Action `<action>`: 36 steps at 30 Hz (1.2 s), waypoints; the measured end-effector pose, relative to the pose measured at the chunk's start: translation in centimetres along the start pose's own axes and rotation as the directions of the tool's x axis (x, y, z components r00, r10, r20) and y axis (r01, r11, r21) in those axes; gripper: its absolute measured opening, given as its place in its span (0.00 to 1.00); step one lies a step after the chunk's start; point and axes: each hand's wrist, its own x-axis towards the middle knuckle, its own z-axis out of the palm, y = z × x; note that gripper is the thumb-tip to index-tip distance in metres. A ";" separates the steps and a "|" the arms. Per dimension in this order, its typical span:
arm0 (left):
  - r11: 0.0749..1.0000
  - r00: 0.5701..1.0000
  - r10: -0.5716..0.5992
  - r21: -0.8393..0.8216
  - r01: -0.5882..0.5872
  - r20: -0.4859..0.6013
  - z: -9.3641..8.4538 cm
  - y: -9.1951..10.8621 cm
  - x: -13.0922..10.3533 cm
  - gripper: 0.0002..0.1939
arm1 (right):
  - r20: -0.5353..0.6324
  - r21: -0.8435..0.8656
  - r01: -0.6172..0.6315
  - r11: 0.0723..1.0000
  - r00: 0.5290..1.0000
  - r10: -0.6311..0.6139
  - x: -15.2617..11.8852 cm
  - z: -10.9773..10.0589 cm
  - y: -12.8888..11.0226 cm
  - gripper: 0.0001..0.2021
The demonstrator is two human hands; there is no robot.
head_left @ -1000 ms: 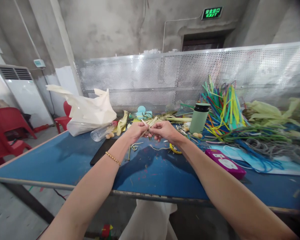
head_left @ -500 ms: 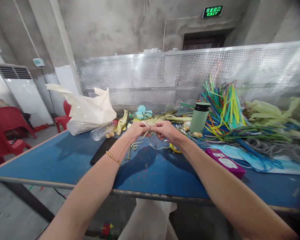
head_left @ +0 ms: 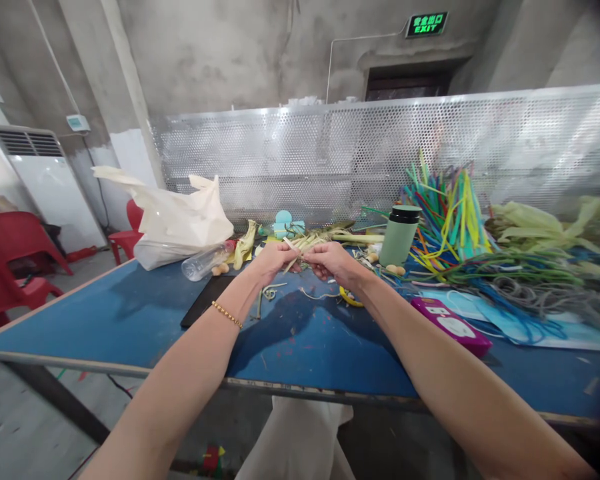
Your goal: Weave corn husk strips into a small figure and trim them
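Above the blue table (head_left: 280, 353), my left hand (head_left: 276, 259) and my right hand (head_left: 330, 259) meet near the middle of the view. Both are closed in a pinch on a pale, narrow plant-fibre strip (head_left: 291, 248), which runs between the fingertips. Its ends and the palms are partly hidden by the fingers. Behind the hands lies a heap of dry greenish-yellow stalks (head_left: 320, 237). Short fibre offcuts (head_left: 269, 291) lie just below my left hand. A yellow ring (head_left: 349, 298) sits beneath my right wrist.
A white plastic bag (head_left: 180, 223), a clear bottle (head_left: 203, 263) and a dark flat tablet-like object (head_left: 207, 300) are at the left. To the right stand a green tumbler (head_left: 401, 235), colourful strips (head_left: 450, 213), a purple box (head_left: 450, 325) and coiled cords (head_left: 535, 297). A perforated metal screen (head_left: 280, 160) runs behind.
The pale strip between the fingers is tilted slightly differently and shows a little higher. Both hands stay almost in place, still pinching.
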 end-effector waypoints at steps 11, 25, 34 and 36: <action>1.000 0.997 0.015 0.017 -0.017 0.071 -0.2 -0.1 -0.1 0.06 | -0.056 0.005 -0.006 1.000 0.998 0.006 -0.1 0.4 0.0 0.16; 0.996 0.993 -0.039 -0.074 0.047 0.111 -0.6 -0.1 0.1 0.11 | 0.027 0.079 -0.051 0.996 0.998 0.049 -0.2 0.4 -0.2 0.10; 0.977 0.972 -0.065 -0.182 0.108 0.225 -1.4 -0.1 0.3 0.05 | -0.042 0.005 0.028 1.000 0.999 -0.028 0.2 0.1 0.4 0.14; 0.971 0.958 -0.060 -0.207 0.121 0.282 -1.5 0.0 0.3 0.10 | -0.061 0.026 0.004 1.000 0.998 -0.003 0.3 0.0 0.3 0.13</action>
